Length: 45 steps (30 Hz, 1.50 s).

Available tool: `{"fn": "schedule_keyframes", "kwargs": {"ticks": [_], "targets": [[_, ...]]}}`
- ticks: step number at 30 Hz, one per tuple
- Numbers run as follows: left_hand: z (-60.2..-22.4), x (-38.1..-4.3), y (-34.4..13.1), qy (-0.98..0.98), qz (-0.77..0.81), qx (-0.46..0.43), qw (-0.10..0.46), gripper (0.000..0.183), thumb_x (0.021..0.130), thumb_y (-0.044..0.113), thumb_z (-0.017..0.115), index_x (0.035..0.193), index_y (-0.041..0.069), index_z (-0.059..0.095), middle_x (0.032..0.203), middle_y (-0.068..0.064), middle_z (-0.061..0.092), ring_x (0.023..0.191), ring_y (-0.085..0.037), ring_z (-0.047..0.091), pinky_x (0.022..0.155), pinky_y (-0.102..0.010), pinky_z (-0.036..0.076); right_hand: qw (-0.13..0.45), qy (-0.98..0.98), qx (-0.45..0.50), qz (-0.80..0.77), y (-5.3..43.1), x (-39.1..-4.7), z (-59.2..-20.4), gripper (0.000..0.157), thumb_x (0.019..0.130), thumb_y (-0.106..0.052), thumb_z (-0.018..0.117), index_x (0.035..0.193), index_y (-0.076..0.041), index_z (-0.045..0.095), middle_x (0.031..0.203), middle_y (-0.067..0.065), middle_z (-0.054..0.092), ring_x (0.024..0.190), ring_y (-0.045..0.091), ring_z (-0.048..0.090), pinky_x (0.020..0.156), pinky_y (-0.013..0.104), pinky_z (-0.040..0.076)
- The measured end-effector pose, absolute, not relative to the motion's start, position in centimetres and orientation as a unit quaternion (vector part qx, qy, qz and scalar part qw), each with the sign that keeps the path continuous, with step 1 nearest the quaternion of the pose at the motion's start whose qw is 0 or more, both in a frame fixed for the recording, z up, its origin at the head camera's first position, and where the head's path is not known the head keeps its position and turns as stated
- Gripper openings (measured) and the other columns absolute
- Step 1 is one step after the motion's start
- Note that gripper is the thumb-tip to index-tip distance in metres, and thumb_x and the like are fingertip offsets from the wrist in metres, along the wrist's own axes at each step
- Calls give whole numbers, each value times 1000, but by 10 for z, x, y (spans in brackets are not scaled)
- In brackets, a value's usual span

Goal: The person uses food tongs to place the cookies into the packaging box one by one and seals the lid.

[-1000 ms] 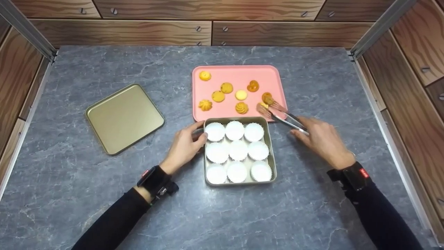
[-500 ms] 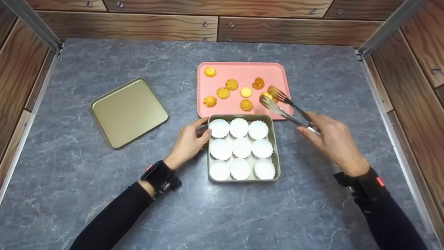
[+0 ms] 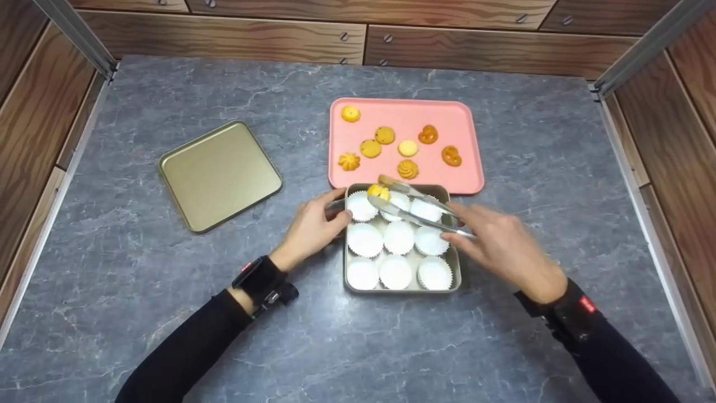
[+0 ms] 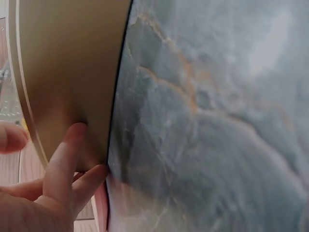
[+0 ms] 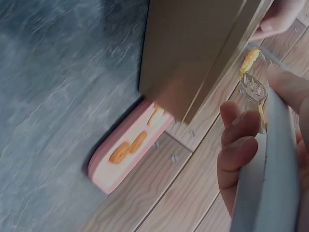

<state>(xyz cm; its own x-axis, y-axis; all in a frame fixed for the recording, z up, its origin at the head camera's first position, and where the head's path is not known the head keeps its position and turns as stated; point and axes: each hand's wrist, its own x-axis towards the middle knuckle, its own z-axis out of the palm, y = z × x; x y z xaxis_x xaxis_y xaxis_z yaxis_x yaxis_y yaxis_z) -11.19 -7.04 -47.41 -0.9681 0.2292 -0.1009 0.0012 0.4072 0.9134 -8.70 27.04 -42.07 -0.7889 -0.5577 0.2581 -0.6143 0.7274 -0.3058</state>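
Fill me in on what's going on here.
A person's right hand works metal tongs holding a ridged yellow cookie above the back row of white paper cups in a square gold tin. The left hand holds the tin's left side. Eight cookies lie on the pink tray behind.

1. Gold-coloured tin (image 3: 403,291), lying flat, the left hand (image 3: 315,226) touching its side; nine white fluted cups (image 3: 398,239) in three rows inside.
2. Metal tongs (image 3: 415,218), held in the right hand (image 3: 508,243), slanting over the tin.
3. Yellow cookie (image 3: 378,192), between the tongs' tips above the far cups.
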Motion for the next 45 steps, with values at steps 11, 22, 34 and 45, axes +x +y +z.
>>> {"fn": "schedule_keyframes", "kwargs": {"ticks": [11,22,34,45], "targets": [[-471,-95,-74,830,534,72,147,76,91,25,75,157,5,41,154,-18,50,123,-27,65,100,-36,59,85,-921,358,129,249,-94,-430,57,92,-34,80,135,-2,63,89,7,67,66,22,66,52,37,58],[-472,-89,-70,800,580,56,146,65,94,14,72,153,3,47,151,-19,53,115,-31,70,83,-25,64,92,-920,368,101,242,-98,-433,58,89,-33,84,133,-1,63,91,12,68,64,27,66,49,41,58],[-473,-89,-69,806,576,53,122,61,93,10,71,150,2,51,145,-21,58,112,-32,71,89,-27,62,101,-923,332,168,255,-99,-431,62,88,-32,84,139,-3,62,95,10,70,69,21,67,54,37,59],[-473,-95,-63,789,601,30,124,60,93,11,72,149,3,53,144,-19,60,116,-31,70,91,-29,62,153,-934,231,225,285,-113,-425,58,87,-20,85,136,4,63,90,18,70,64,22,58,51,36,52]]}}
